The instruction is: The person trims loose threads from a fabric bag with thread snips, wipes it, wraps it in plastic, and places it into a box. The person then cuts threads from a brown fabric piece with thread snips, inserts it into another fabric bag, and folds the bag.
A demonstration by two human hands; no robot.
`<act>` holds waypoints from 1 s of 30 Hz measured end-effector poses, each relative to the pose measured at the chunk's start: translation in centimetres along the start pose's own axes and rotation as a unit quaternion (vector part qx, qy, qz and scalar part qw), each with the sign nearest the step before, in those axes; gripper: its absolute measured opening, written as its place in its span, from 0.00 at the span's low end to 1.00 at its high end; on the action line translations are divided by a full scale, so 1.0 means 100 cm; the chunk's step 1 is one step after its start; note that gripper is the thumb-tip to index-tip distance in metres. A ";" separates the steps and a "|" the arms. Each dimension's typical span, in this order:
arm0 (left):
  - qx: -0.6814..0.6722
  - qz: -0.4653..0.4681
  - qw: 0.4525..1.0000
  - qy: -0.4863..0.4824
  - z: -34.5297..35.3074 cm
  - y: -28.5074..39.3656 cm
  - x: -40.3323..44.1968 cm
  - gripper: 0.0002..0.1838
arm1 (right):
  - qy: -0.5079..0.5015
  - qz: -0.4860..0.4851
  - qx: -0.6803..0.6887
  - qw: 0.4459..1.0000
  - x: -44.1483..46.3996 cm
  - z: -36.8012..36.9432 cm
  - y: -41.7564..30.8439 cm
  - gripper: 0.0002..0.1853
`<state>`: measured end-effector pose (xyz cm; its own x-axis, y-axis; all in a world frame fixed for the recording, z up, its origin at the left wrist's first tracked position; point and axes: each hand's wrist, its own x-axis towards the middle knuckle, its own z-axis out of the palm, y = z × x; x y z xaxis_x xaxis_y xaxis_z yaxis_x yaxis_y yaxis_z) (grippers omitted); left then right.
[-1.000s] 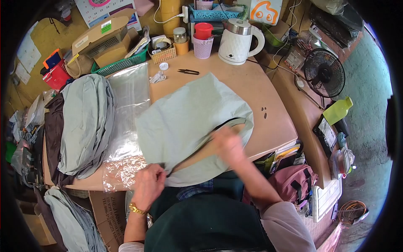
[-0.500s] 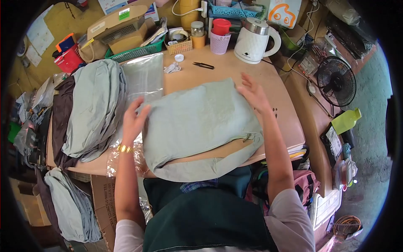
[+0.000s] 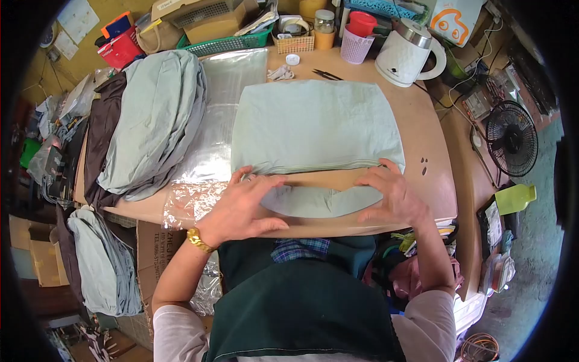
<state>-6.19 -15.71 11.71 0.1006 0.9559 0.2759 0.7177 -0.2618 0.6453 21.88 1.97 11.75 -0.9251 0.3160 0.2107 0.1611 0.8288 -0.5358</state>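
Note:
A pale grey-green cloth bag [image 3: 319,123] lies flat on the brown tabletop [image 3: 425,139], its zipped edge facing me and its strap [image 3: 325,202] curving below that edge. My left hand [image 3: 250,202] rests at the bag's lower left corner over the strap's end, fingers apart and nothing gripped. At the lower right corner, my right hand [image 3: 392,193] has its fingertips on the cloth and strap, with thumb and fingers spread. A gold bracelet [image 3: 199,240] circles my left wrist.
Left of the bag are clear plastic sleeves [image 3: 220,114] and a pile of grey-green cloth [image 3: 154,120]. Black snips [image 3: 327,75], a white kettle [image 3: 405,53] and a pink basket [image 3: 356,46] stand or lie behind it. A fan [image 3: 511,137] is at the right.
The bag now lies straighter and flatter, its zipped edge running across. Both hands have come down from the bag's sides to its lower corners. The camera view has shifted.

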 end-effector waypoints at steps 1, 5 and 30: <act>0.093 0.023 0.994 0.049 0.016 -0.008 -0.003 0.16 | 0.062 -0.018 -0.101 0.993 -0.007 0.015 0.005 0.12; 0.194 0.051 0.979 0.042 0.036 -0.058 -0.014 0.09 | 0.079 -0.014 -0.140 0.987 -0.031 0.035 0.044 0.08; 0.204 -0.014 0.977 0.064 0.048 0.005 0.045 0.17 | 0.102 0.012 -0.092 0.990 0.004 0.052 0.033 0.04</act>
<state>-2.03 -10.85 9.86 0.0086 0.9304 0.3665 0.9368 -0.1357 0.3226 20.23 2.40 5.81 -0.8339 0.4089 0.3708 0.2601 0.8836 -0.3894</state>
